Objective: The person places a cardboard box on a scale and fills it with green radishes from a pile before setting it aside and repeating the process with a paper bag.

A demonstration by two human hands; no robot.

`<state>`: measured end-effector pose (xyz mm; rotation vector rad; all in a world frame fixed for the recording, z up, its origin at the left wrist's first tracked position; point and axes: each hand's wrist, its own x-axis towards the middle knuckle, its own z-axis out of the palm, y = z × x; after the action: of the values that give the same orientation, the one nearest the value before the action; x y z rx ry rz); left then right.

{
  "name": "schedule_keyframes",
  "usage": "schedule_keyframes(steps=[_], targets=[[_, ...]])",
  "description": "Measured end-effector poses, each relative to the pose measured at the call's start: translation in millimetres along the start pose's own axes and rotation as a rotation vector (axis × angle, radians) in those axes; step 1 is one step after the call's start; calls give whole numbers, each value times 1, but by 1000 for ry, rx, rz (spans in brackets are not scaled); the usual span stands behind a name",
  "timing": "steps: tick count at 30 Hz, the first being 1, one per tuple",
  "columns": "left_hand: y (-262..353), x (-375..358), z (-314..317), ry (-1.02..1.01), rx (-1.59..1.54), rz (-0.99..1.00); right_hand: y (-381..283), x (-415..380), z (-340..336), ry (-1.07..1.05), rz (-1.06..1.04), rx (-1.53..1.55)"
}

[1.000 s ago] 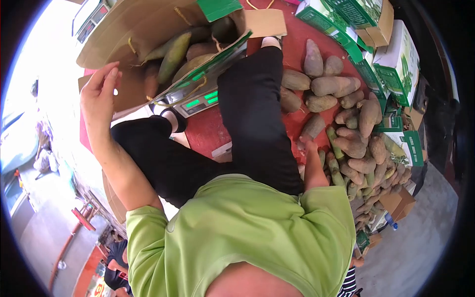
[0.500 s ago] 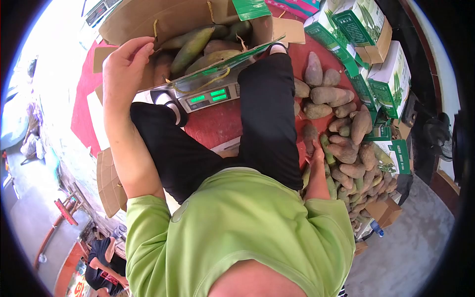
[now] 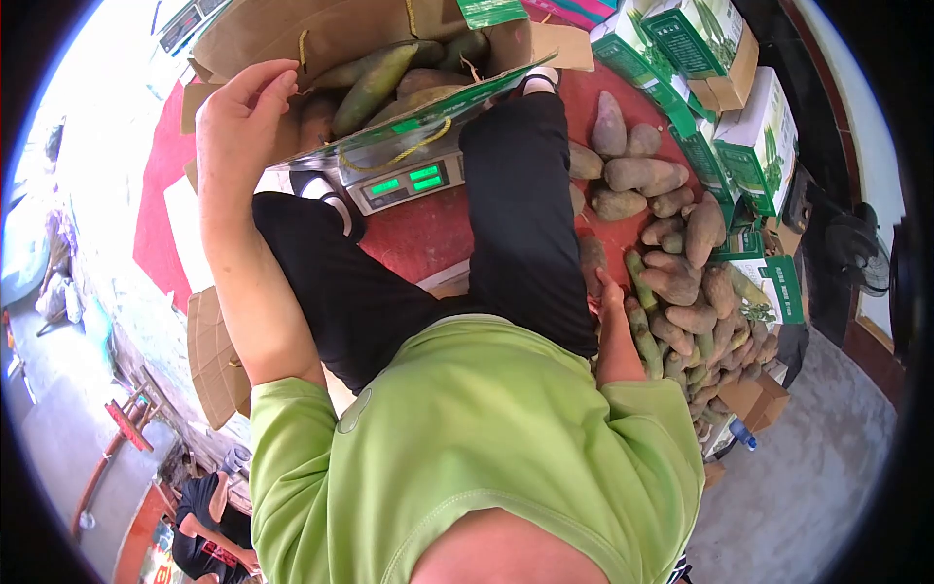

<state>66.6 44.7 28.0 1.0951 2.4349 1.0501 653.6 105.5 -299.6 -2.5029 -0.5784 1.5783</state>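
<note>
My left hand [image 3: 241,109] is at the left end of an open cardboard box [image 3: 258,39], its fingers curled and the thumb close to them. Whatever they grip, if anything, is hidden. Inside the box lie several long root vegetables, including a green one [image 3: 375,91] and brown ones. Yellow cord handles hang on the box, which sits on a digital scale [image 3: 406,185] with lit green numbers. Beside my leg, my right hand [image 3: 611,295] is closed on the lower end of a muddy brown root vegetable [image 3: 592,261], partly hidden by the leg.
A heap of brown and green root vegetables [image 3: 691,319] spreads over the red surface [image 3: 623,102] at right. Green and white printed boxes [image 3: 759,156] stand beyond it, near a black fan [image 3: 856,253]. Another person [image 3: 209,526] is at lower left.
My right hand has shifted slightly left with the brown root vegetable, closer to my leg. The left hand stays by the box. The whole view has shifted a little.
</note>
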Motion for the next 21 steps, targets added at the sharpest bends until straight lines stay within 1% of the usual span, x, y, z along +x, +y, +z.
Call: schedule_keyframes(steps=[2, 3, 5, 8, 9, 11, 12, 14, 15, 16, 17, 18, 19, 21], targets=[[-3, 1, 0, -14, -7, 12, 2, 2, -1, 25, 68, -22], [-4, 2, 0, -8, -7, 12, 8, 11, -2, 25, 68, -22], [-4, 2, 0, -2, -6, 11, 25, 31, -6, -36, 70, 44], [1, 0, -1, 9, -7, -4, 21, 3, -4, -91, 88, -8], [2, -1, -1, 36, -27, -18, 29, 11, -5, -92, 88, -5], [3, 1, -2, 68, -51, -24, 54, 55, -10, -179, 2, -172], [1, 1, -2, 106, -47, -13, 49, 43, -7, -180, -3, -170], [0, 2, -4, 148, -41, -1, 36, 14, 3, -25, -78, -281], [0, 2, -5, 192, -34, 0, 35, 33, -1, -28, -83, -278], [1, 3, -6, 235, -27, 1, 40, 81, -14, -67, -427, -846], [0, 3, -8, 237, -29, 7, 40, 109, -18, -97, -774, -1411], [-2, 4, -9, 256, -87, 8, 13, 82, -10, -75, -547, -925], [-3, 5, -11, 275, -146, 8, -27, 39, 0, -53, -317, -442], [0, 4, -16, 307, -148, -17, -94, -16, 19, -81, -491, -226]])
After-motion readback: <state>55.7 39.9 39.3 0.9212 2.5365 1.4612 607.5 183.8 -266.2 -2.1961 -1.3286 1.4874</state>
